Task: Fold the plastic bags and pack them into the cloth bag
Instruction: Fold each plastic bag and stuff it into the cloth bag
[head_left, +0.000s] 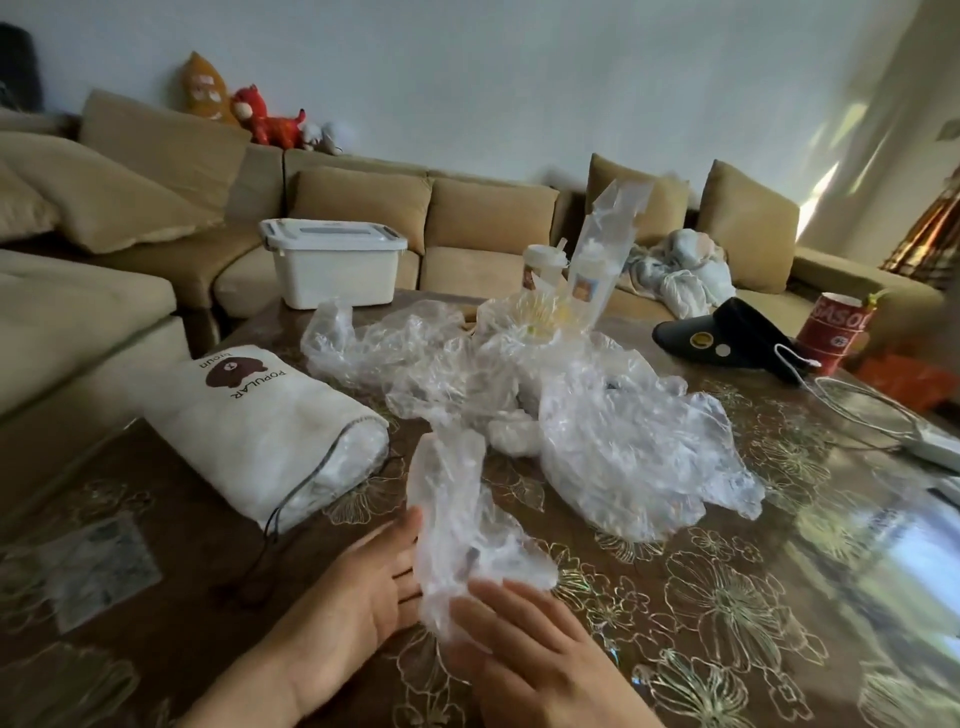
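Note:
A crumpled clear plastic bag (457, 525) stands up between my hands near the table's front. My left hand (363, 587) lies at its left side with straight fingers touching it. My right hand (530, 644) presses flat against its lower right part, fingers extended. Behind it a heap of more clear plastic bags (597, 415) spreads over the middle of the table. The white cloth drawstring bag (260, 421), printed with a bear and "POPULAR", lies on its side to the left, mouth toward me, with white plastic showing inside.
The table (779, 597) has a glossy floral cover. A white lidded storage box (332, 265) stands at the back left, two drink cups (540, 265) behind the heap, a black visor (737, 332), a red can (831, 327) and a white cable (872, 415) at right. A beige sofa wraps around behind.

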